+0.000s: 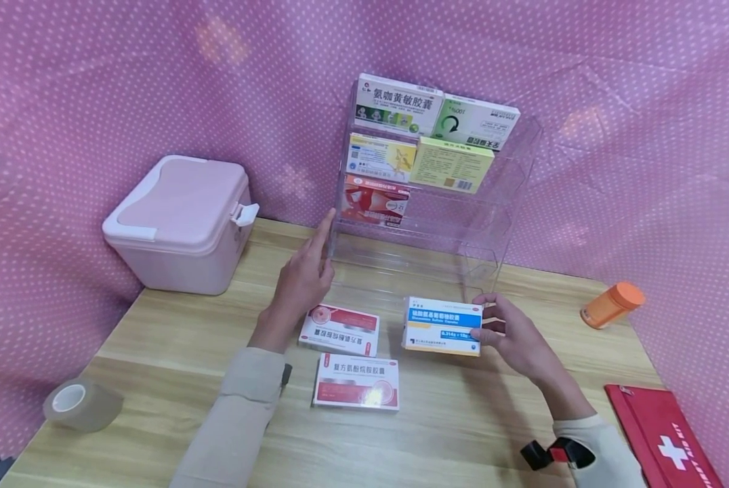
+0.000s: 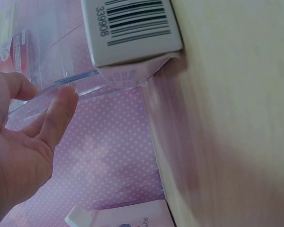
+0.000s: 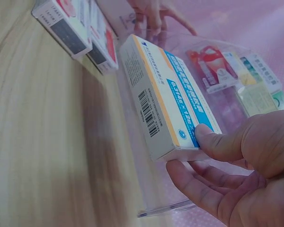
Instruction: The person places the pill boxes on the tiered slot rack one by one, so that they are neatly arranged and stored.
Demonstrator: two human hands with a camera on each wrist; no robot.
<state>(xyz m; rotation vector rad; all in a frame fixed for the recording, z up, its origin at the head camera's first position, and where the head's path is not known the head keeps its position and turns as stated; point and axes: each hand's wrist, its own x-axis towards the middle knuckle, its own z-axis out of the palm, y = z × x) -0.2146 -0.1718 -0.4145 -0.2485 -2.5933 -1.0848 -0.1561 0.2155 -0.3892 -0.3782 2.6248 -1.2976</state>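
My right hand [image 1: 503, 327] grips the right end of a blue, white and yellow medicine box [image 1: 442, 326], thumb on its face and fingers behind; the right wrist view shows the same box [image 3: 166, 102] held above the wooden table [image 1: 175, 339]. My left hand [image 1: 306, 271] is open with straight fingers, its fingertips touching the left edge of a clear tiered display rack [image 1: 492, 196]. In the left wrist view the fingers [image 2: 57, 116] lie against the clear rack edge [image 2: 71, 78]. Two red and white boxes [image 1: 340, 330] [image 1: 357, 381] lie flat between my forearms.
The rack holds several medicine boxes [image 1: 398, 105] on its upper tiers. A pink lidded case [image 1: 181, 220] stands at the back left. A tape roll [image 1: 80, 404] lies front left, an orange bottle [image 1: 611, 305] at the right, a red first-aid pouch [image 1: 663, 434] front right.
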